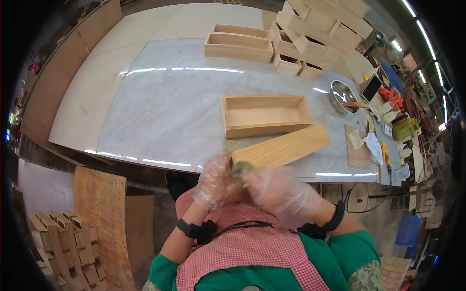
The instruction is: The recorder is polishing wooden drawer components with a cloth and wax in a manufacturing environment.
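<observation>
In clear plastic gloves, both my hands are at the table's front edge. My left hand [213, 179] is closed at the left end of a long pale wooden piece [284, 146], which lies slanted on the table; one broad grained face shows, and I cannot tell if it is hollow. My right hand [279, 191], slightly blurred, presses a greenish pad [241, 170] against that same end. Just behind the piece, an open rectangular wooden box [264, 115] rests with its hollow side up.
Open wooden boxes [239, 50] stand at the back, beside a tall stack of boxes [320, 36]. Toward the right are a metal bowl [343, 97] with a brush, a dark-screened device [372, 87], a white cloth [374, 148] and bottles. More wooden boxes [68, 242] are piled at lower left.
</observation>
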`<state>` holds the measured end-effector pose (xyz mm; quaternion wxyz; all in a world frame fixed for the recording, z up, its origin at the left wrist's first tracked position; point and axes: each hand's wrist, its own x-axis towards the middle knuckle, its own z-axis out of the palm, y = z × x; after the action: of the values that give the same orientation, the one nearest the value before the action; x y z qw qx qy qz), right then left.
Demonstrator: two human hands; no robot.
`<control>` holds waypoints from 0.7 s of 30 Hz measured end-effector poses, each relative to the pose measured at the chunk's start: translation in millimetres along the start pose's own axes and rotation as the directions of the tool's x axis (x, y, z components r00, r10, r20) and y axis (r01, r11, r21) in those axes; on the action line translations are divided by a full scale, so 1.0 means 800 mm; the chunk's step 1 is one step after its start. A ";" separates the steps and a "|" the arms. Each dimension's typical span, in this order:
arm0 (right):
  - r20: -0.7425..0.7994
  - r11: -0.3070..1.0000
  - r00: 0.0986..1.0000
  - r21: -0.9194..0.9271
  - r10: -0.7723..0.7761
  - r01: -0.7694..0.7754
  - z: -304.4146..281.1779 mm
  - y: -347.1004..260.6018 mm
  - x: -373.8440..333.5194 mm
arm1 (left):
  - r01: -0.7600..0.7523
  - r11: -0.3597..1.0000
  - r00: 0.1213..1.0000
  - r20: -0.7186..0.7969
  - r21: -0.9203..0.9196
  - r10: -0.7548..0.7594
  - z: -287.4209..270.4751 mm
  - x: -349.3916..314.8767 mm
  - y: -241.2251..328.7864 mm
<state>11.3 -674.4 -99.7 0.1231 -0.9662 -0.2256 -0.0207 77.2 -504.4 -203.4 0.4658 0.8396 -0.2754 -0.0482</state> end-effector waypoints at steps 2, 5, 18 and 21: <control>0.022 0.980 0.980 0.041 0.196 -0.197 -0.014 0.042 -0.023 | 0.003 0.999 1.000 0.008 -0.053 -0.002 -0.014 0.010 0.032; -0.404 0.968 0.880 0.092 0.250 -0.233 -0.006 0.112 -0.072 | 0.051 0.998 0.998 0.042 -0.024 -0.050 -0.024 0.014 0.055; -0.280 0.876 0.898 -0.255 0.339 -0.410 0.006 0.130 -0.049 | 0.076 0.986 0.994 0.088 -0.152 -0.063 -0.008 0.007 0.031; -0.339 0.770 0.701 0.130 0.627 -0.625 -0.026 0.196 -0.086 | 0.090 0.989 0.984 0.162 -0.119 -0.070 -0.005 0.009 0.023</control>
<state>19.1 -844.9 -122.2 0.1645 -0.9636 0.1426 -0.1554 76.5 -512.7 -185.0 0.4924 0.8125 -0.2736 -0.1501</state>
